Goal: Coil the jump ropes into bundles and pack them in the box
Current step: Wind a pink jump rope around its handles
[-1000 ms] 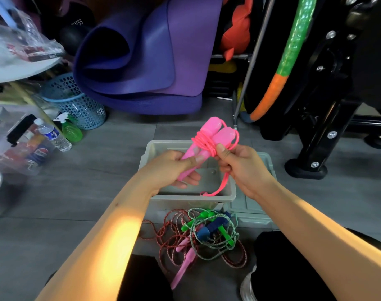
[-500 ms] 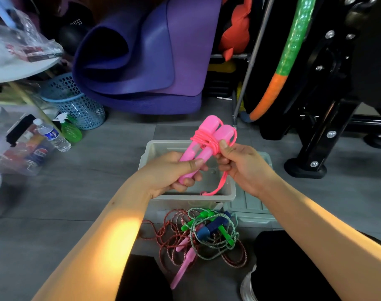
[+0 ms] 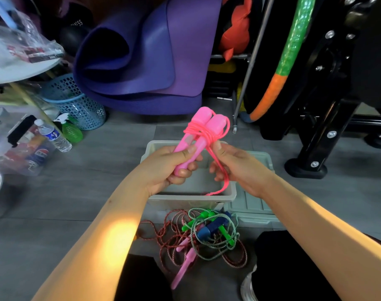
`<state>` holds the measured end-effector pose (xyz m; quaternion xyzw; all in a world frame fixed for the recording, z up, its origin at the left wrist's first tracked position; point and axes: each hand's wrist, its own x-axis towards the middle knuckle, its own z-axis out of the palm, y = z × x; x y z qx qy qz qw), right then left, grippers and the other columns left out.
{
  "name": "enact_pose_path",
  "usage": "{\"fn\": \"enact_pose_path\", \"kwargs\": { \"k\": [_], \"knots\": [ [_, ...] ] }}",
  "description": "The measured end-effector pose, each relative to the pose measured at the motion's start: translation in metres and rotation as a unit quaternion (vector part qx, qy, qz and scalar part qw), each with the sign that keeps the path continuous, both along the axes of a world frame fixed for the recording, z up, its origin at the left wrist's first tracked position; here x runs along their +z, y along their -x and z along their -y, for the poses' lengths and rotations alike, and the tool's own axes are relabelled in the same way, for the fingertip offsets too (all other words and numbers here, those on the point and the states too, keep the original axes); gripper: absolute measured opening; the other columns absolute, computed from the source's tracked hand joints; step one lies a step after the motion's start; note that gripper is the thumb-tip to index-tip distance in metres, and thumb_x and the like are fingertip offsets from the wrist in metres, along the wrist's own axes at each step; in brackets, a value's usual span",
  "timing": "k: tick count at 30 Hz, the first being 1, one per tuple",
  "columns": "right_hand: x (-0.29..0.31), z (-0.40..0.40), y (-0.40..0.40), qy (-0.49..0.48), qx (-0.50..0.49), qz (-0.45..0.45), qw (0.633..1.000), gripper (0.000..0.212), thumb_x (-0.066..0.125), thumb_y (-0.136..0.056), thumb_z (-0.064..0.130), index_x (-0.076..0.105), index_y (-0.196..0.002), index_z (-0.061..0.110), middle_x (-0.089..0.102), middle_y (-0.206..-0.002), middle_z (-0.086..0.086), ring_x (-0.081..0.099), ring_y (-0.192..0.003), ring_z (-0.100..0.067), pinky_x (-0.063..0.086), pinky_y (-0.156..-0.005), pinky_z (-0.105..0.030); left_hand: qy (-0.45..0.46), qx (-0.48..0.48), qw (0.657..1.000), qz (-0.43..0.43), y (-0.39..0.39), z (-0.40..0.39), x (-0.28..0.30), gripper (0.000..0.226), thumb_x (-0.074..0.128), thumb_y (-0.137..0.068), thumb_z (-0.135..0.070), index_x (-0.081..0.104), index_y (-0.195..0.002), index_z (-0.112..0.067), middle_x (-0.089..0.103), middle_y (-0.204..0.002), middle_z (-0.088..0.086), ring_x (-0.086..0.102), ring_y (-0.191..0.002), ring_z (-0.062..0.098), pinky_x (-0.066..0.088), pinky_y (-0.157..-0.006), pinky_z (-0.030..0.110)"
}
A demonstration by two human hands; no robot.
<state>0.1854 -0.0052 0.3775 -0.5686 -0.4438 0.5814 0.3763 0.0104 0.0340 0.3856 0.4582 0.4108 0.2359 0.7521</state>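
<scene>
One purple exercise mat [image 3: 141, 61] lies folded at the back of the grey floor [image 3: 87, 181], and beside it stands one hoop [image 3: 283, 68] banded green and orange. One blue perforated basket [image 3: 76, 105] sits left of the mat, with one water bottle [image 3: 53, 136] and one green spray bottle [image 3: 71, 130] near it.

One pale plastic box [image 3: 207, 199] stands open on the floor in front of the person, and one matching lid [image 3: 252, 203] lies just beside it on the right.

Two hands work above the box. The left hand [image 3: 170, 168] has its grip curled round the two handles of one pink jump rope [image 3: 201, 135], which are held side by side and tilted up, cord wound round them near their tops. The right hand [image 3: 235, 164] pinches the cord beside that winding; one loose loop hangs down to the box's near rim.

Nearer the person lies one tangled pile of ropes [image 3: 202, 233] with green, blue and pink handles; how many ropes it holds I cannot tell.
</scene>
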Motion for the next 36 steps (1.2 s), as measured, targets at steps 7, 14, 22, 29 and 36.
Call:
{"fn": "enact_pose_path", "kwargs": {
  "k": [7,14,22,29,36],
  "knots": [
    [0.001,0.012,0.001,-0.087,0.054,0.286,0.953,0.017,0.053,-0.094,0.027,0.066,-0.104,0.022,0.065,-0.073,-0.001,0.054,-0.055,-0.016,0.044,-0.053,-0.023,-0.116,0.115,0.972,-0.168,0.015,-0.017,-0.006,0.023,0.056,-0.094,-0.028,0.064,-0.085,-0.008,0.054,-0.065,0.001,0.041,-0.04,0.003,0.028,-0.036,0.012],
    [0.02,0.015,-0.005,-0.177,0.065,0.432,0.882,0.021,0.05,-0.092,0.034,0.064,-0.084,0.021,0.059,-0.065,0.01,0.055,-0.068,-0.009,0.04,-0.062,-0.027,-0.133,0.066,0.965,-0.215,0.007,-0.015,-0.012,0.025,0.056,-0.094,-0.032,0.064,-0.087,-0.009,0.054,-0.064,-0.001,0.042,-0.044,0.006,0.029,-0.041,0.015],
    [0.019,0.019,0.0,-0.186,-0.001,0.504,0.843,0.022,0.047,-0.095,0.039,0.057,-0.103,0.022,0.055,-0.083,0.001,0.051,-0.069,-0.02,0.028,-0.059,-0.029,-0.139,0.086,0.966,-0.2,0.002,-0.014,-0.012,0.023,0.055,-0.094,-0.028,0.064,-0.087,-0.008,0.055,-0.064,0.0,0.041,-0.042,0.005,0.03,-0.04,0.014],
    [0.02,0.013,-0.009,-0.167,0.014,0.375,0.912,0.026,0.049,-0.095,0.027,0.062,-0.073,0.025,0.062,-0.076,0.003,0.057,-0.067,-0.011,0.04,-0.064,-0.024,-0.177,0.039,0.954,-0.239,0.0,-0.012,-0.015,0.019,0.055,-0.095,-0.027,0.063,-0.084,-0.013,0.056,-0.063,-0.002,0.043,-0.044,0.005,0.033,-0.044,0.017],
    [0.018,0.006,-0.008,-0.241,0.111,0.406,0.875,0.017,0.056,-0.092,0.022,0.059,-0.09,0.005,0.047,-0.076,0.005,0.044,-0.068,-0.008,0.03,-0.06,-0.018,-0.225,-0.19,0.89,-0.348,-0.004,-0.004,-0.015,0.03,0.054,-0.095,-0.032,0.066,-0.092,-0.005,0.061,-0.067,0.0,0.051,-0.052,0.011,0.04,-0.048,0.018]
  ]
}}
